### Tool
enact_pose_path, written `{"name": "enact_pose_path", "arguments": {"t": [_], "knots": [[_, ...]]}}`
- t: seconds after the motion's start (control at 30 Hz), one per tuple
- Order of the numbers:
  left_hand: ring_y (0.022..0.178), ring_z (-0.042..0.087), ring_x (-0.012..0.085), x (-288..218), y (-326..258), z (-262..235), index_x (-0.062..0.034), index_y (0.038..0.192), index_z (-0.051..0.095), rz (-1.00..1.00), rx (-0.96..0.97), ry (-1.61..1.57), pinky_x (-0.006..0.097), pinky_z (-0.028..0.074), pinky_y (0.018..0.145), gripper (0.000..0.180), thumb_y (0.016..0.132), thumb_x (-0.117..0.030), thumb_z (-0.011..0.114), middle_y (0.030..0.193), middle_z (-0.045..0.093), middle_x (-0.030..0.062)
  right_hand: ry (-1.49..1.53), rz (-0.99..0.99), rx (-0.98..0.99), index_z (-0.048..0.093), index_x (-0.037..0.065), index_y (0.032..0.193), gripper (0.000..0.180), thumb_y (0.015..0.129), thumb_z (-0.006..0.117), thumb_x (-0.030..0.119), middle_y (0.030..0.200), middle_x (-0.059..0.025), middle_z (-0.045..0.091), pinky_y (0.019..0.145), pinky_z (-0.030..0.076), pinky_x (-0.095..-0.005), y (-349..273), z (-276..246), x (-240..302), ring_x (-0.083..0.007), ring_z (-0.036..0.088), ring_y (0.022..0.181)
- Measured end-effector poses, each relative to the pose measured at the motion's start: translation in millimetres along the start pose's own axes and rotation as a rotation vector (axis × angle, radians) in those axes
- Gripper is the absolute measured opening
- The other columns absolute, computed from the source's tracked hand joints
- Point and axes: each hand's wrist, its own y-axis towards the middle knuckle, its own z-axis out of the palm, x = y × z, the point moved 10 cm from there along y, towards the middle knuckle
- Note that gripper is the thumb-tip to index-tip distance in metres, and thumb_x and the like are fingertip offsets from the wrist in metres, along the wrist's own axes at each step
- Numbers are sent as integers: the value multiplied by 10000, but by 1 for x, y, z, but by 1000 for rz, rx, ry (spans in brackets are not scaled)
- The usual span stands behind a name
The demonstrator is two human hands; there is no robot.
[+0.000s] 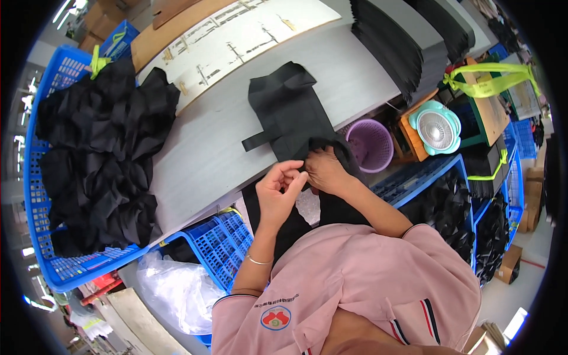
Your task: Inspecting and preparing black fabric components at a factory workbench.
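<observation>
Mostly I see my hands, left (278, 188) and right (324, 171), pinching black fabric (293, 115) at the counter (204, 151) edge, fingertips hidden; bare counter lies upper-centre.

Garment workshop: crates (41, 195) of black fabric (100, 154), cutting table (207, 142).

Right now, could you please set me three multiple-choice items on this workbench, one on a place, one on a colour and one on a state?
1. Where is the blue crate of black fabric pieces?
A. at the person's left
B. at the person's right
C. on the floor behind

2. What colour is the small basket?
A. green
B. purple
C. red

3. What are both hands doing?
A. resting flat on the table
B. pinching the black fabric piece
C. lifting the fan

Key: 1 A, the crate fills the left side; 2 B, its mesh wall is purple; 3 B, left hand and right hand meet at the fabric's near edge.
</observation>
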Motion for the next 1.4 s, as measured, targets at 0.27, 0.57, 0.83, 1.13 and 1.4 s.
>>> {"name": "enact_pose_path", "arguments": {"t": [0.27,0.57,0.83,1.13,1.4], "knots": [[1374,417,326,-23,89,84,-79,1353,544,869,363,884,522,283,1139,489,893,-179,673,1410,524,135,245,22,428,663,124,995,263,894,617,363,964,-69,631,921,389,-540,-29,24,-1,-271,584,1038],[1514,136,324,28,121,82,-45,1547,244,625,168,1245,605,79,1168,771,981,-503,500,1621,212,156,330,748,-525,523,74,1350,633,822,759,334,1378,-166,530,1131,312,-514,-120,-72,-117,-329,494,1286],[1513,107,352,-5,94,184,-19,1539,245,614,345,1038,574,58,1184,700,1030,-465,421,1616,208,177,1522,1237,-389,702,-38,1044,258,834,744,105,963,-59,708,816,527,-318,-193,7,-158,-153,643,875],[1449,246,422,4,114,183,22,1493,330,514,321,844,499,209,1177,606,1045,-376,422,1554,299,247,1467,1614,-1203,676,4,1113,291,840,748,75,1044,-105,703,850,576,-378,-482,-79,-184,-231,695,924],[1417,310,421,19,107,149,22,1443,409,635,292,929,522,216,1166,564,1022,-345,488,1510,363,266,322,1619,-1329,564,25,1330,528,912,655,335,1212,-95,671,1009,466,-383,-808,-174,-239,-233,619,1126]]}}
